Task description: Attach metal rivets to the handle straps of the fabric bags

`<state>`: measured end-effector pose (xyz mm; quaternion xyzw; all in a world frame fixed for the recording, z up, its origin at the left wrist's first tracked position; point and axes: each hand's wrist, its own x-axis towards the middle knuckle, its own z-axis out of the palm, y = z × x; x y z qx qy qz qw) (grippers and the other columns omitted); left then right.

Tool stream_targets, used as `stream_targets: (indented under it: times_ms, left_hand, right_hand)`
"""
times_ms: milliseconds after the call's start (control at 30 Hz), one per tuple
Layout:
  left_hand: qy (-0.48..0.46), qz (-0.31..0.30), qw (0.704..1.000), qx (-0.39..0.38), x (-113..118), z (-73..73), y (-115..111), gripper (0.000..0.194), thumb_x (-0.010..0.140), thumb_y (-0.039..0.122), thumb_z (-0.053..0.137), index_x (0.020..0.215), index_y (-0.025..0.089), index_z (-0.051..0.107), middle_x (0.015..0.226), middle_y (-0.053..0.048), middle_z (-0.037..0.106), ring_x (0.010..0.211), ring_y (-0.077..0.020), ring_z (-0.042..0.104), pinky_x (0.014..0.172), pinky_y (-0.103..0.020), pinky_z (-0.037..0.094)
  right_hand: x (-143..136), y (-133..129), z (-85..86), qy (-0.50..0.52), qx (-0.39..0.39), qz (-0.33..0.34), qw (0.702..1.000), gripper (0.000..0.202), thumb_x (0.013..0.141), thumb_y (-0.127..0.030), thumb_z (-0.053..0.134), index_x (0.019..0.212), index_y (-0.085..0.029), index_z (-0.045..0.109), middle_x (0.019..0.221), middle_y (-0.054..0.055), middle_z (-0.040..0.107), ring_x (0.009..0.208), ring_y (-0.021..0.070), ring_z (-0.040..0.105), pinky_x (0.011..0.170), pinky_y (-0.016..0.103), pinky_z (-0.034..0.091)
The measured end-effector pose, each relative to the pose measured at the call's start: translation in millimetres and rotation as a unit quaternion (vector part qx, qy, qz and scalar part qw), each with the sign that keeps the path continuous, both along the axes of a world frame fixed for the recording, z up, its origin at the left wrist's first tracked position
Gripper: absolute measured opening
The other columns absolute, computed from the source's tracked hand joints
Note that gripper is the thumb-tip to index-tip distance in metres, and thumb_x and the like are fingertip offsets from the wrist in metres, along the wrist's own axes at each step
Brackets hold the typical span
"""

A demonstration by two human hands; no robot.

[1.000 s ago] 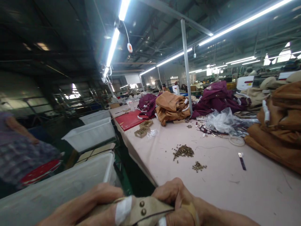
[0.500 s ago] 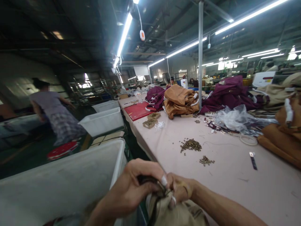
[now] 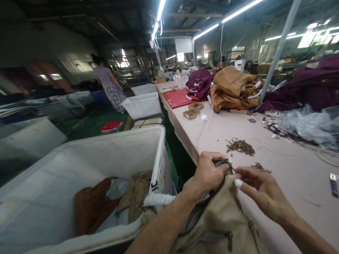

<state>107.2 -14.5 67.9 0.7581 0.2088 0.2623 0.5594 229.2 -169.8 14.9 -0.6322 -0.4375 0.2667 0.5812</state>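
Observation:
A khaki fabric bag (image 3: 212,225) with a dark-trimmed opening and a zip pull hangs in front of me at the table's edge. My left hand (image 3: 212,173) is closed around the bag's top edge, thumb and fingers gripping the dark trim. Just right of that edge is my right hand (image 3: 262,192), its thumb and forefinger slightly apart with the tips close to the fabric; white tape wraps the thumb. Whether those fingertips touch the bag is unclear. Beyond the hands lie a larger pile of small brass-coloured metal pieces (image 3: 242,147) and a smaller pile (image 3: 261,167).
A white bin (image 3: 106,144) with brown and khaki fabric stands at left. On the table (image 3: 280,176) are small boxes of metal pieces (image 3: 191,113), brown bags (image 3: 233,88), purple bags (image 3: 304,88) and clear plastic (image 3: 309,123). A person (image 3: 108,83) is beyond a red stool (image 3: 111,127).
My view has turned left, showing more of the bin. My right hand has come away from its close hold beside the left, fingers now apart. The bag shows more fully.

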Motion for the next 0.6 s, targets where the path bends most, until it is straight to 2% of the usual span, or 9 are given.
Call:
stream_targets:
  times_ms: [33, 100, 167, 233, 367, 467, 600]
  left_hand:
    - [0.0, -0.009, 1.0, -0.003, 5, -8.6, 0, 0.01, 0.079, 0.017, 0.071, 0.081, 0.01, 0.077, 0.081, -0.008, 0.075, 0.077, -0.0182, 0.066, 0.071, -0.025, 0.05]
    - [-0.001, -0.022, 1.0, 0.002, 13, -20.3, -2, 0.01, 0.08, 0.018, 0.069, 0.081, 0.011, 0.077, 0.082, -0.007, 0.075, 0.079, -0.0184, 0.066, 0.073, -0.025, 0.05]
    - [0.007, -0.027, 0.999, 0.016, 17, -24.8, -5, 0.011, 0.08, 0.019, 0.068, 0.082, 0.012, 0.076, 0.083, -0.005, 0.074, 0.081, -0.0183, 0.066, 0.073, -0.025, 0.05]
    - [0.024, -0.025, 0.999, 0.027, 18, -24.8, -8, 0.011, 0.08, 0.019, 0.067, 0.082, 0.013, 0.075, 0.083, -0.005, 0.073, 0.08, -0.0176, 0.065, 0.071, -0.024, 0.049]
    - [0.055, -0.012, 0.998, 0.033, 14, -23.2, -10, 0.011, 0.078, 0.019, 0.068, 0.084, 0.014, 0.075, 0.083, -0.004, 0.072, 0.079, -0.0171, 0.065, 0.068, -0.023, 0.046]
    - [0.073, -0.019, 0.997, 0.034, 11, -25.4, -7, 0.014, 0.076, 0.017, 0.067, 0.087, 0.013, 0.075, 0.085, -0.006, 0.073, 0.08, -0.0175, 0.065, 0.068, -0.023, 0.047]
    - [0.113, -0.045, 0.993, 0.01, 9, -29.7, 0, 0.021, 0.071, 0.015, 0.069, 0.09, 0.01, 0.076, 0.082, -0.006, 0.072, 0.073, -0.016, 0.062, 0.063, -0.022, 0.045]
  right_hand:
    - [-4, -8, -3.3, -0.051, 0.005, -0.048, 0.998, 0.041, 0.089, -0.041, 0.073, 0.119, -0.015, 0.068, 0.104, 0.013, 0.074, 0.09, 0.0246, 0.071, 0.082, 0.037, 0.059]
    - [-16, -20, -7.0, -0.158, 0.016, -0.092, 0.983, 0.034, 0.09, -0.039, 0.07, 0.117, -0.018, 0.068, 0.104, 0.011, 0.072, 0.086, 0.0225, 0.07, 0.078, 0.035, 0.059]
    - [-27, -24, -5.5, -0.237, 0.017, -0.103, 0.966, 0.034, 0.09, -0.039, 0.069, 0.116, -0.018, 0.067, 0.103, 0.011, 0.07, 0.08, 0.0208, 0.069, 0.07, 0.032, 0.058]
    - [-36, -21, -1.1, -0.268, -0.002, -0.115, 0.957, 0.036, 0.09, -0.042, 0.069, 0.116, -0.017, 0.066, 0.099, 0.01, 0.07, 0.075, 0.0203, 0.068, 0.063, 0.03, 0.055]
    - [-42, -8, 1.0, -0.24, -0.048, -0.108, 0.964, 0.033, 0.089, -0.042, 0.066, 0.113, -0.018, 0.065, 0.093, 0.007, 0.07, 0.075, 0.0212, 0.07, 0.065, 0.031, 0.055]
    - [-42, -1, -8.7, -0.204, -0.075, -0.087, 0.972, 0.035, 0.089, -0.04, 0.064, 0.117, -0.019, 0.064, 0.095, 0.007, 0.071, 0.078, 0.0223, 0.071, 0.067, 0.031, 0.055]
    - [-41, 3, -24.4, -0.163, -0.096, -0.082, 0.979, 0.034, 0.089, -0.035, 0.061, 0.118, -0.018, 0.064, 0.092, 0.006, 0.072, 0.079, 0.0222, 0.07, 0.061, 0.028, 0.052]
